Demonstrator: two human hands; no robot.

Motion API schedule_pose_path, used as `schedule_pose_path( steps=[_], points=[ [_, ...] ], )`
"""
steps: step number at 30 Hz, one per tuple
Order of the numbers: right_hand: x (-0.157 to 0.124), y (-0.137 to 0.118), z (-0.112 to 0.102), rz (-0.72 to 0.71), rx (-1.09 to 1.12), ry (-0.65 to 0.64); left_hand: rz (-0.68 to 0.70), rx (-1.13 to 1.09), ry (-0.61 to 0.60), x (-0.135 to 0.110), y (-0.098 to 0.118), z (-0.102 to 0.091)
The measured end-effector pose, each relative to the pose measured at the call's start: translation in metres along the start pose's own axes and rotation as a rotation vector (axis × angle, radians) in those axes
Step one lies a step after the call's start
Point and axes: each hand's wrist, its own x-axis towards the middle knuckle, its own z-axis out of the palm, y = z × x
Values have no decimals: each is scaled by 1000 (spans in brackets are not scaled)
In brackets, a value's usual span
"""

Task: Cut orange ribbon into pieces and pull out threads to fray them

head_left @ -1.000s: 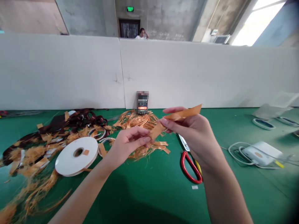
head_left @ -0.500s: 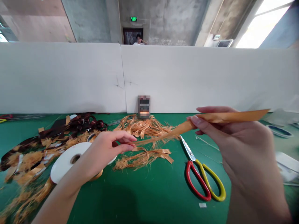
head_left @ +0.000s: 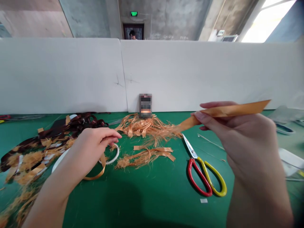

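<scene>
My right hand (head_left: 239, 136) pinches a flat orange ribbon strip (head_left: 232, 111) between thumb and fingers, up above the green table; the strip's left end frays toward the thread pile. My left hand (head_left: 91, 147) hovers low at the left with thumb and fingertips pressed together; I cannot make out what they hold. It is over a white ribbon roll (head_left: 57, 160), beside a thin white ring (head_left: 115, 155) and a curl of orange ribbon (head_left: 96, 175).
A heap of frayed orange threads (head_left: 144, 126) and cut orange pieces (head_left: 147, 153) lie mid-table. Red-and-yellow scissors (head_left: 205, 174) rest right of centre. Dark brown ribbons (head_left: 71, 125) are tangled at the left. A phone (head_left: 145, 105) leans on the white partition (head_left: 190, 72).
My left hand has let go of the ribbon's frayed end and drawn back left and down toward the white roll. My right hand still holds the strip in nearly the same place.
</scene>
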Motion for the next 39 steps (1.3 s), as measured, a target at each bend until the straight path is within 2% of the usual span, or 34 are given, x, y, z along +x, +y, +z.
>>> schedule_pose_path(
  steps=[2,6,10,13,15,18,20,23,25,27,30,33,39],
  points=[
    [2,4,-3,-13,-14,-29,-17,68,44,0,0,1],
    [3,5,-3,-18,-8,-25,-114,338,138,0,1,-1],
    [0,4,1,2,23,-118,-153,442,99,-4,-9,0],
    [0,5,4,6,25,-172,-98,562,-16,-10,-30,5],
    [0,5,6,13,-1,-197,50,575,-28,-11,-41,11],
    [-1,2,9,48,-44,-272,270,454,-17,-7,-36,21],
    [-3,-1,12,70,-26,-340,263,303,-7,-2,-17,29],
    [-7,-4,16,122,46,-446,186,-96,-64,0,18,42],
    [-9,-6,17,168,72,-505,210,-409,-140,-1,38,50],
    [-10,-6,18,206,86,-548,234,-626,-235,-2,51,55],
    [-11,-6,17,229,121,-588,238,-721,-343,-2,64,54],
    [-11,-5,15,219,132,-592,230,-738,-375,1,72,52],
    [-11,3,12,192,62,-518,177,-844,-285,3,69,51]
  ],
)
